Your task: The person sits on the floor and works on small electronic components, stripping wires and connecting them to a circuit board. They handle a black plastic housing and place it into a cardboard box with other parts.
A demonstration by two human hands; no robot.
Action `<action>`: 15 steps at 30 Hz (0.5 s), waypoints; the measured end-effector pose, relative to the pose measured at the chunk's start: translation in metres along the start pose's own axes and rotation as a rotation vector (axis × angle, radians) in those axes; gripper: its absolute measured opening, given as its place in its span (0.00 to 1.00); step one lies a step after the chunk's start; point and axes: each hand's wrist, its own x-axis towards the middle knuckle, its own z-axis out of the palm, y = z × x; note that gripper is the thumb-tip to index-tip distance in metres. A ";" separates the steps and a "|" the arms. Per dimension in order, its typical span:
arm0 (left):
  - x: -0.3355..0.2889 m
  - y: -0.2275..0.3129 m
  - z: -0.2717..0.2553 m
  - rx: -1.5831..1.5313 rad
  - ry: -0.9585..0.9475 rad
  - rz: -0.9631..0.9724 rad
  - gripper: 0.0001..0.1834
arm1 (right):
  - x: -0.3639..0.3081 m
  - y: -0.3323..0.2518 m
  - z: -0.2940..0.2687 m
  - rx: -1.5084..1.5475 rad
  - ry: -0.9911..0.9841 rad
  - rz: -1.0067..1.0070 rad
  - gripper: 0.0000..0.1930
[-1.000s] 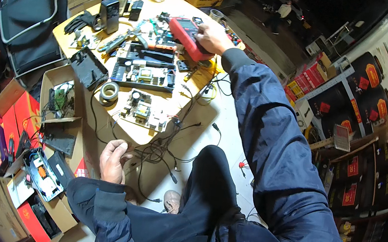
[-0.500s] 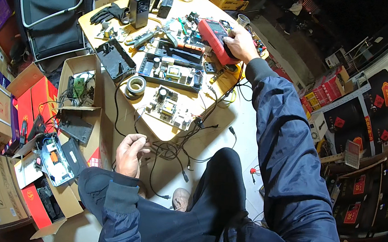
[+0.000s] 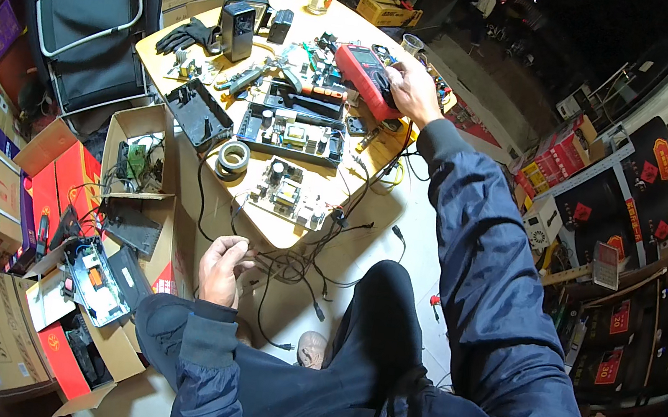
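Note:
My right hand (image 3: 417, 90) reaches across the table and is closed round the right side of a red multimeter (image 3: 365, 79); its dial is partly behind the fingers. The meter rests at the table's right side, screen facing up. My left hand (image 3: 222, 270) is held above my left knee, fingertips pinched together; whether anything is between them is hidden. In front of the meter lies a circuit board in an open black case (image 3: 293, 137). A bare power supply board (image 3: 291, 194) is nearer me, beside a roll of tape (image 3: 232, 159).
Tangled black cables (image 3: 301, 267) hang off the table's near edge. An empty black case half (image 3: 199, 113), pliers (image 3: 245, 79), a black glove (image 3: 188, 37) and a black box-shaped device (image 3: 237, 30) fill the table's left. Opened cardboard boxes (image 3: 142, 124) with electronic parts stand at left.
The whole view has tilted slightly, so the table sits a little lower in it. My right hand stays on the multimeter, and my left hand keeps its pinch.

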 end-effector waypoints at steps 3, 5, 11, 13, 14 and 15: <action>0.000 -0.001 -0.003 -0.024 0.007 0.027 0.07 | -0.022 -0.014 -0.016 0.044 0.207 -0.017 0.15; 0.000 -0.001 -0.006 -0.015 0.013 0.035 0.07 | -0.050 -0.025 -0.029 0.146 0.245 0.095 0.14; 0.000 -0.002 -0.007 -0.053 -0.002 0.045 0.07 | -0.193 -0.076 -0.044 0.423 0.320 0.393 0.10; -0.002 -0.005 -0.006 -0.039 -0.011 0.048 0.07 | -0.246 -0.100 -0.038 0.543 0.238 0.540 0.10; -0.004 -0.006 -0.006 -0.037 -0.018 0.048 0.07 | -0.269 -0.111 -0.032 0.599 0.198 0.625 0.10; -0.004 -0.007 -0.005 -0.010 -0.019 0.042 0.07 | -0.292 -0.123 -0.027 0.617 0.132 0.628 0.10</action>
